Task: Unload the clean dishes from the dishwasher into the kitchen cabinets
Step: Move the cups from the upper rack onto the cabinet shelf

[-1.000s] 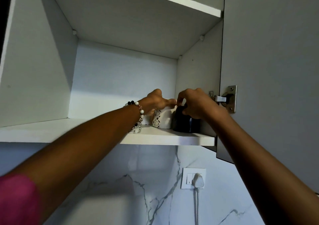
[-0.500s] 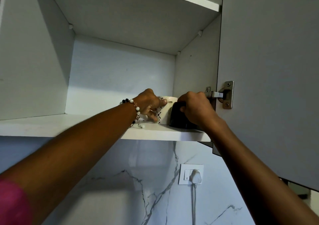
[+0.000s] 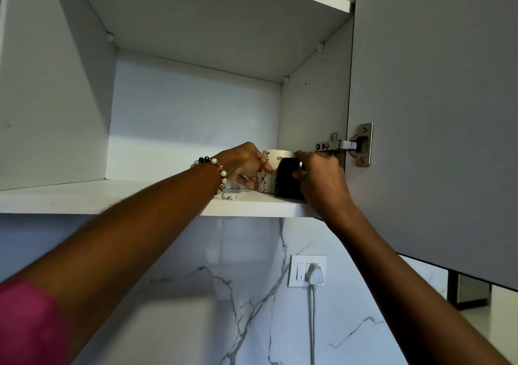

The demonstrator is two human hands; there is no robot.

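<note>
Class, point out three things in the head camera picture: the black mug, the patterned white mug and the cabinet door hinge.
black mug (image 3: pixel 286 178), head view, on its dark side wall.
patterned white mug (image 3: pixel 276 156), head view, near its upper rim.
cabinet door hinge (image 3: pixel 363 144), head view, on its metal plate.

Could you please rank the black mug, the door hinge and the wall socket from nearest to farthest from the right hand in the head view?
1. black mug, touching the right hand
2. door hinge, upper right
3. wall socket, below the shelf

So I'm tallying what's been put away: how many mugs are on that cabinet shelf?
2. A white patterned mug under the left hand, and a black mug beside it, held by the right hand. The hands could hide more.
</note>
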